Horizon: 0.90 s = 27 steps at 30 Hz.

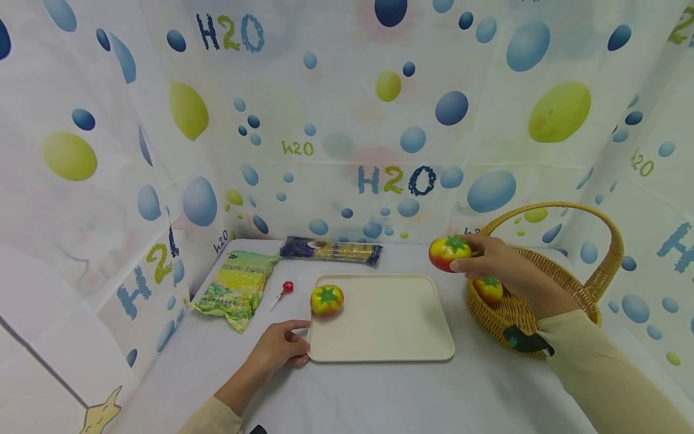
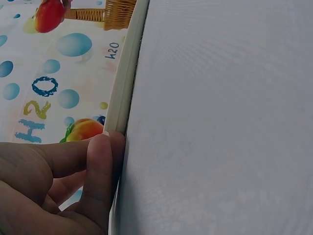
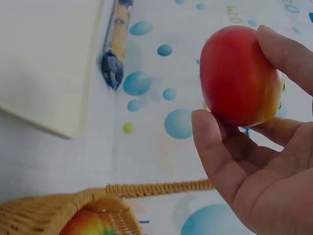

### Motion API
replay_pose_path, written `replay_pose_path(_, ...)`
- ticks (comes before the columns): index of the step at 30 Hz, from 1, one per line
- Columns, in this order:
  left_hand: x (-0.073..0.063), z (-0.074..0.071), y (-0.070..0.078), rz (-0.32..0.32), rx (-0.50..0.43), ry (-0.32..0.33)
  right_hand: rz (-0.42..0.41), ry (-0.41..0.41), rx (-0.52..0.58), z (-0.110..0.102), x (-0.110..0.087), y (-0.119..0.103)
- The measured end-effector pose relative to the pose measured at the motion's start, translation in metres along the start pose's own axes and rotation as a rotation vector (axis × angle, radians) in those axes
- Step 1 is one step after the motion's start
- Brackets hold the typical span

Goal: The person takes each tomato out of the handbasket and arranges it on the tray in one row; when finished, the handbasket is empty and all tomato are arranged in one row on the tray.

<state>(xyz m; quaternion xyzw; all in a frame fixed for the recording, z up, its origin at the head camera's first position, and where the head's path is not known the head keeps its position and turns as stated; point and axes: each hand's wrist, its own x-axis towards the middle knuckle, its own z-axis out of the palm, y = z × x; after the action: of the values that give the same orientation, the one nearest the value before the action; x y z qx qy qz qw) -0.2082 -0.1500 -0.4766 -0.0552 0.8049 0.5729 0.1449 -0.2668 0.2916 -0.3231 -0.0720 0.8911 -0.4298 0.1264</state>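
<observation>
My right hand (image 1: 501, 271) grips a red-and-yellow tomato (image 1: 450, 253) with a green leafy top, raised in the air by the wicker basket (image 1: 477, 313). In the right wrist view the thumb and fingers hold the tomato (image 3: 239, 76) from its sides. Inside the basket lies another tomato (image 1: 488, 290). A third tomato (image 1: 327, 301) rests on the cream tray (image 1: 385, 319), at its left side. At the tray's front left corner, my left hand (image 1: 279, 348) pinches the rim (image 2: 121, 93) between thumb and fingers.
Left of the tray lie a green-and-yellow packet (image 1: 235, 286) and a red lollipop (image 1: 287, 287). Behind it is a long dark-blue packet (image 1: 331, 251) with a see-through middle. The basket's tall handle (image 1: 609, 241) arches up at the right. Patterned curtains surround the white table.
</observation>
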Motion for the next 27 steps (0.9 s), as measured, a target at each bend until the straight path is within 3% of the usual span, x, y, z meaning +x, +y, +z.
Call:
replay_pose_path(14,0.000,-0.001,0.000,0.011,-0.006,-0.003,-0.008,-0.011,0.017,0.038,0.033,-0.014)
replay_pose_path(21,0.000,-0.003,-0.002,0.029,-0.014,-0.019,0.028,-0.061,0.131,0.069,0.053,-0.015)
replay_pose_path(27,-0.001,-0.002,-0.003,0.035,-0.036,-0.029,0.032,-0.067,0.146,0.088,0.062,-0.019)
